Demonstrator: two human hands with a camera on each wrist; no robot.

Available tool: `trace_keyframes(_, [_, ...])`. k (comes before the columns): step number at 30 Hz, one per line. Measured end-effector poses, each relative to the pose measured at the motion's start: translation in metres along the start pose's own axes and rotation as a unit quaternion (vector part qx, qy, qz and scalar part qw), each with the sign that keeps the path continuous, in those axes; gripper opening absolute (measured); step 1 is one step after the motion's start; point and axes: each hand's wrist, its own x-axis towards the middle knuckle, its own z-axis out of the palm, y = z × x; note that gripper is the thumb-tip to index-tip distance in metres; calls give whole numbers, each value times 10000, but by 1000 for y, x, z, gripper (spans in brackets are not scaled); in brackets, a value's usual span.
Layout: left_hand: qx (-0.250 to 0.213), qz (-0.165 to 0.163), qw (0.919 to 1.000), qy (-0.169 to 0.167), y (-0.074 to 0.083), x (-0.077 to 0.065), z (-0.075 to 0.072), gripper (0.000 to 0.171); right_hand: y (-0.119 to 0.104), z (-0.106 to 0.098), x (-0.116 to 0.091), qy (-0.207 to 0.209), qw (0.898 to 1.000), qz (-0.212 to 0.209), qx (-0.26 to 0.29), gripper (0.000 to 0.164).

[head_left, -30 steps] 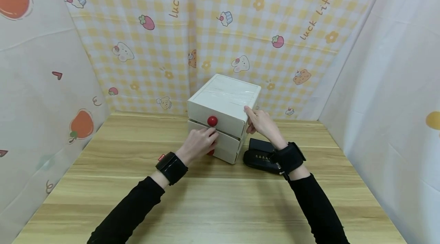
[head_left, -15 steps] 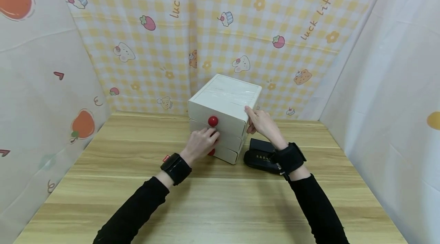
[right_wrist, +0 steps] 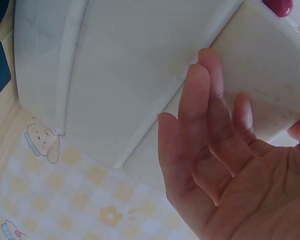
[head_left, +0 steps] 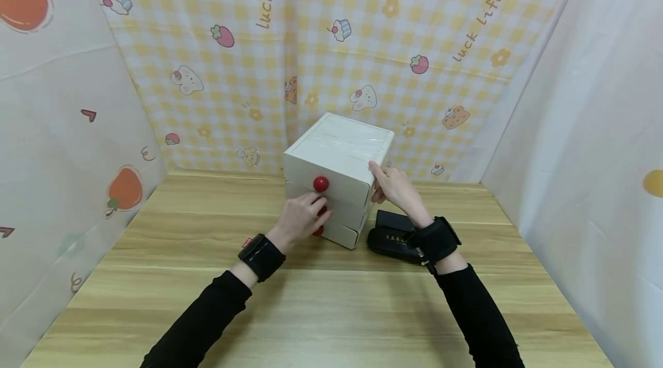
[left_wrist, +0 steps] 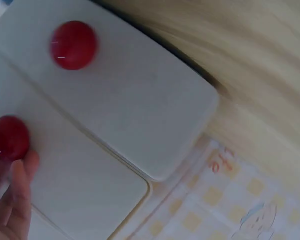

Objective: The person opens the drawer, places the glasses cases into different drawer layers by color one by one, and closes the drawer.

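A small white drawer cabinet stands at an angle on the table, its fronts fitted with round red knobs. My left hand is at the middle drawer; in the left wrist view its fingers hold the middle knob. The bottom knob shows beside it there. In the head view the top knob sits just above the fingers. My right hand steadies the cabinet's right side, thumb side at the top edge. The right wrist view shows its fingers fairly straight, against the side wall.
A black case with gold lettering lies right of the cabinet, partly under the right wrist; a black flap or second piece is behind it. The wooden table meets a yellow checked curtain behind and white curtains at both sides.
The middle drawer has gone inward until its front stands about level with the others, the left hand moving with it. The bottom drawer front has come into view. The right hand stays put.
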Motion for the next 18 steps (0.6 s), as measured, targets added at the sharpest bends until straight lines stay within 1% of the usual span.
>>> trace_keyframes(3, [-410,-383,9983,136,-1,2,-8,15,0,0,0,3,10000,-2,-25,68])
trace_keyframes(5, [-612,-565,9958,385,-4,4,-15,16,0,0,0,0,10000,12,-31,67])
trace_keyframes(8, [-722,-808,9904,853,-13,10,-29,22,0,0,-1,2,10000,32,-39,68])
trace_keyframes(10, [-828,-1166,9837,1089,-21,15,-40,30,0,0,-1,17,10000,44,-27,68])
trace_keyframes(12, [-907,-1700,9750,1110,-32,22,-53,36,-1,0,-1,27,10000,23,-3,67])
trace_keyframes(13, [-940,-2014,9696,1021,-37,26,-60,37,-1,-1,-1,24,10000,16,18,67])
trace_keyframes(14, [-988,-2341,9636,836,-43,30,-66,39,-1,-1,-1,19,10000,4,27,67])
trace_keyframes(15, [-974,-2626,9583,576,-49,34,-71,41,-1,-1,-1,20,10000,-15,37,67])
trace_keyframes(16, [-977,-2868,9526,267,-55,38,-76,43,0,-1,-1,23,10000,-23,39,67])
trace_keyframes(18, [-1043,-3196,9403,-529,-66,45,-83,47,0,0,-2,18,10000,-21,45,67])
